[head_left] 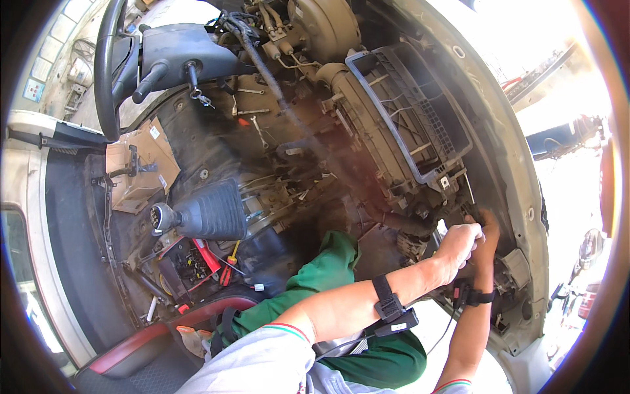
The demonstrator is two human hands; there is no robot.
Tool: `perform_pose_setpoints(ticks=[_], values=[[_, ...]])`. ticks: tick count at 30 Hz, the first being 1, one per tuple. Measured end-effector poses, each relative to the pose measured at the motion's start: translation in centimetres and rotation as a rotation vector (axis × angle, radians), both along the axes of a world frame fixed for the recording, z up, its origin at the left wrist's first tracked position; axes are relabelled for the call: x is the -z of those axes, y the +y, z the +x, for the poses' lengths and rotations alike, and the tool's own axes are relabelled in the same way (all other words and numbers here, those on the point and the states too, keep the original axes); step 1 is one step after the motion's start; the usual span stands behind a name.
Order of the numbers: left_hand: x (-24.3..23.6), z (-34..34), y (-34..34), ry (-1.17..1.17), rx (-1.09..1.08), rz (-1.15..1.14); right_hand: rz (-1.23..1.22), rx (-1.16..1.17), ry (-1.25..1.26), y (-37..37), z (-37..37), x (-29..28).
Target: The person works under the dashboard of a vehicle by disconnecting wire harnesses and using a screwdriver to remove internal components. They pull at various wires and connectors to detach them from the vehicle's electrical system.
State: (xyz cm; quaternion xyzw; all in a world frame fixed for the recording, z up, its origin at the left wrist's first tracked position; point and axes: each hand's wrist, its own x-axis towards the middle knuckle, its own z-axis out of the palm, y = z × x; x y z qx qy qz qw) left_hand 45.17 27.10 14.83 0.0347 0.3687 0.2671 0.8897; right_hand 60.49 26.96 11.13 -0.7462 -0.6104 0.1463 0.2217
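Both hands are close together at the right end of the heater housing (374,131), low by the bare dashboard frame. My left hand (459,244) is closed in a fist, reaching across from the left; what it grips, if anything, is hidden. Just behind it, my right hand (487,230) is bent toward the housing, its fingers mostly covered by the left hand. A thin metal rod (470,188) rises right above the fingers; I cannot tell whether a hand holds it. Dark wiring and brackets (420,226) lie beside the left hand.
A steering wheel (105,72) and a gear lever (161,217) stand to the left. Spanners (260,131) lie on the dirty floor. Near the red-trimmed seat (151,338) are a screwdriver (231,256) and a box of small parts (190,266). A cardboard box (141,174) sits farther left.
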Motion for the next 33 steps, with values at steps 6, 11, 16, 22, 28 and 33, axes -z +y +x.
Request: perform_pose_setpoints(ticks=[6, 11, 16, 22, 28, 33], values=[[-0.3, -0.5, 0.3, -0.014, 0.005, 0.019, -0.519, 0.042, 0.566, 0.7, 2.5, -2.7], [-0.4, -0.1, 0.0, -0.024, 0.003, -0.006, -0.132, -0.208, -0.153, 0.4, 1.3, -1.7], [-0.2, 0.0, -0.1, -0.032, -0.009, 0.005, -0.097, -0.085, -0.193, -0.8, 2.1, -0.2], [-0.2, -0.6, 0.2, -0.019, -0.025, 0.024, -0.383, -0.058, -0.005, 0.4, 1.8, -2.1], [0.0, -0.4, 0.2, -0.050, -0.013, 0.023, -0.184, 0.026, -0.310, -0.3, 1.3, -0.8], [0.0, -1.0, 0.4, -0.039, -0.002, 0.026, -0.340, 0.019, 0.110, -0.4, 0.9, -2.4]])
